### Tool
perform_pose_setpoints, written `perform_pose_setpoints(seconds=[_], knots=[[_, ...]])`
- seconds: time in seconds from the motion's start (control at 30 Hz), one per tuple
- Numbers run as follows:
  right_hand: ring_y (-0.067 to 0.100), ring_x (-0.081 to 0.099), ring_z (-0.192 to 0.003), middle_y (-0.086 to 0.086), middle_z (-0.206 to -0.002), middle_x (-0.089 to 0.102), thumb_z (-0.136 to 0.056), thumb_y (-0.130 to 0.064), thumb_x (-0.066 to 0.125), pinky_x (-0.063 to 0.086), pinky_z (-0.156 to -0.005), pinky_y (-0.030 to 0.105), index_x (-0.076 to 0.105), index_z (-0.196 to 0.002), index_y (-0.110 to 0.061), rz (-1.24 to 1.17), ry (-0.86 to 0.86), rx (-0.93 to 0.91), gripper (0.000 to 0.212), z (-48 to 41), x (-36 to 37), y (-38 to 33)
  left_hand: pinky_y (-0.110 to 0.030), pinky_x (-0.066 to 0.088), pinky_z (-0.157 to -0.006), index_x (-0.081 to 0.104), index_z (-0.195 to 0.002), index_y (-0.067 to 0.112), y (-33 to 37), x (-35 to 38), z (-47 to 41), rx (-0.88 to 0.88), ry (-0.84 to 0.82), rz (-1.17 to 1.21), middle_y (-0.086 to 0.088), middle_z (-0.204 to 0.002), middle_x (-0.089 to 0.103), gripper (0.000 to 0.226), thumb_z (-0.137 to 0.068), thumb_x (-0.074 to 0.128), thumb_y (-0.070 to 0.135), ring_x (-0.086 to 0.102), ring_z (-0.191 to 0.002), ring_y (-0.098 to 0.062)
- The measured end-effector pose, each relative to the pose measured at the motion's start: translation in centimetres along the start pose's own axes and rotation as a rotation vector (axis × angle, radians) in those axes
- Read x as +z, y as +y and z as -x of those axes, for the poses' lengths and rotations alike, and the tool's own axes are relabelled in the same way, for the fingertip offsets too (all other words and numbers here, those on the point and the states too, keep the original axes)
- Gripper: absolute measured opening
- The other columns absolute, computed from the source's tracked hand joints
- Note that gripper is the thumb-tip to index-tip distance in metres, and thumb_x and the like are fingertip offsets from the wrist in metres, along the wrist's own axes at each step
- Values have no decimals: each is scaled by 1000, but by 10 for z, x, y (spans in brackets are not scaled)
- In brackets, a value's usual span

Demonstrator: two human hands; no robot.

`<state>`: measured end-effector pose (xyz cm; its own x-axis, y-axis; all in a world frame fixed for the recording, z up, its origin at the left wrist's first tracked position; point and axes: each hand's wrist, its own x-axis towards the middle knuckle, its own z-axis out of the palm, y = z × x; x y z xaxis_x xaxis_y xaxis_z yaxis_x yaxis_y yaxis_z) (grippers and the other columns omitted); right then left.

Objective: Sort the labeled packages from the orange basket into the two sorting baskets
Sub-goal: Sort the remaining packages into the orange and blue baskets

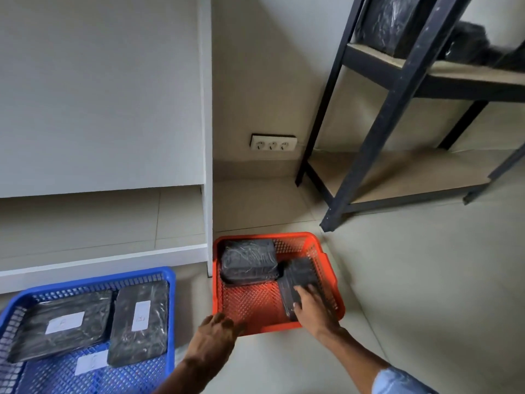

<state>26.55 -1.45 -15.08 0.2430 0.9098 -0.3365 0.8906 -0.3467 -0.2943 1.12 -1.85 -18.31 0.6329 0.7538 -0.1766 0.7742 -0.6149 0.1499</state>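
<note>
Left hand [216, 335] spread at orange basket [338, 304] rim; right hand [314, 307] grasping one of two black packages [298, 282]

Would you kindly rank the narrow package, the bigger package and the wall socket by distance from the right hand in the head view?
From the right hand:
1. Narrow package, under its fingers, orange basket's right side.
2. Bigger package, basket's far left.
3. Wall socket, far wall.
</note>
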Motion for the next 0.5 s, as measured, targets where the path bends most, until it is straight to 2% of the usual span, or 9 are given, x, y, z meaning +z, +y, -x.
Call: perform_pose_setpoints(seconds=[0.1, 0.2, 0.27, 0.33, 0.4, 0.5], knots=[[30, 17, -150, 9, -163, 15, -91, -39, 59, 15, -123, 42, 32, -150, -31, 48, -16, 34, 65, -16, 3, 7, -20, 52, -51, 67, -92, 37, 1, -2, -2, 30, 72, 8, 12, -58, 61, 37, -56, 68, 29, 62, -58, -11], [35, 13, -149, 15, -163, 8, -81, -51, 68, 17, -121, 48, 24, -152, -35, 46, -52, 94, 84, -27, 12, 12, -18, 50, -49, 68, -91, 38, 0, -4, -2, 47, 122, 54, 12, -57, 60, 34, -64, 47, 32, 61, -58, -10], [37, 18, -148, 16, -163, 6, -79, -48, 72, 26, -116, 50, 19, -152, -37, 22, -83, 127, 91, -30, 19, 13, -20, 51, -50, 68, -91, 37, 2, -3, -3, 56, 139, 43, 12, -58, 61, 30, -63, 58, 30, 61, -59, -10], [39, 22, -146, 16, -163, 8, -81, -44, 72, 33, -113, 51, 17, -153, -37, -10, -64, 149, 90, -30, 23, 12, -20, 52, -51, 70, -91, 38, 3, -3, -5, 47, 133, 47, 12, -59, 61, 39, -54, 77, 29, 62, -59, -10], [37, 24, -146, 16, -162, 15, -82, -46, 67, 35, -114, 49, 20, -152, -37, -37, -11, 150, 85, -29, 21, 12, -19, 51, -50, 70, -90, 39, 4, -6, -4, 8, 115, 54, 12, -58, 61, 45, -48, 84, 31, 62, -59, -9], [30, 31, -144, 8, -156, 33, -78, -55, 57, 31, -115, 43, 33, -148, -41, -84, 136, 153, 75, -21, 2, 13, -18, 49, -48, 69, -88, 40, 8, -12, -2, -13, 97, 33, 13, -55, 59, 49, -43, 87, 31, 61, -57, -9]])
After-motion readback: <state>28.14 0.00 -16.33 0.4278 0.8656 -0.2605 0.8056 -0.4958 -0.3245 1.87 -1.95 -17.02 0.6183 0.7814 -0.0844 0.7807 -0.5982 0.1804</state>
